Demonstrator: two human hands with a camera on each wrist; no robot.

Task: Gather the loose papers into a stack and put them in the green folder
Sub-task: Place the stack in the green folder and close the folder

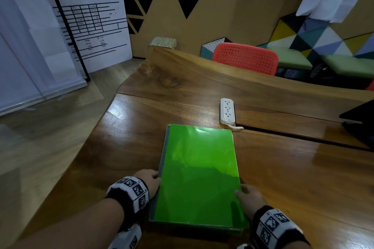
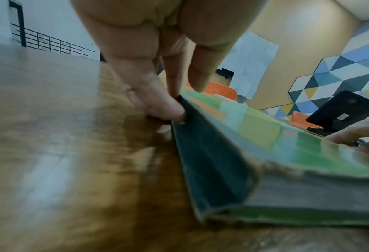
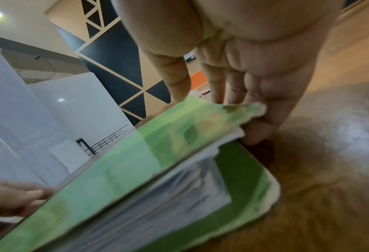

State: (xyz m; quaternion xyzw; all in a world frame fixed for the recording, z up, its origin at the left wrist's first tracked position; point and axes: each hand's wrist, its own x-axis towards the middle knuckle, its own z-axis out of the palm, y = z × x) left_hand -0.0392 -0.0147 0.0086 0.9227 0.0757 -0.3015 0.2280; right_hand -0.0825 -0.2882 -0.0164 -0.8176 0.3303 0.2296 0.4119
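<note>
Wooden table (image 1: 283,168) with a glossy brown top fills most of the head view, in a room with a tan wall painted with black triangles. On the near part of the table lies the green folder (image 1: 199,174), closed, its long sides running away from the person. The left hand (image 1: 148,181) is at the folder's left edge, near the dark spine; in the left wrist view its fingers (image 2: 157,104) reach down and touch the spine edge where it meets the table, with the thumb resting on the cover. The right hand (image 1: 250,195) is at the folder's right edge, thumb on top of the cover. In the right wrist view its fingers (image 3: 263,122) curl under the open edge and pinch the cover, which is lifted a little. A stack of white papers (image 3: 179,192) shows between the 2 covers. Beyond the folder sits a white power strip (image 1: 228,110). A red perforated chair (image 1: 245,57) stands behind the table, and a dark laptop (image 1: 360,115) sits at the right edge.
</note>
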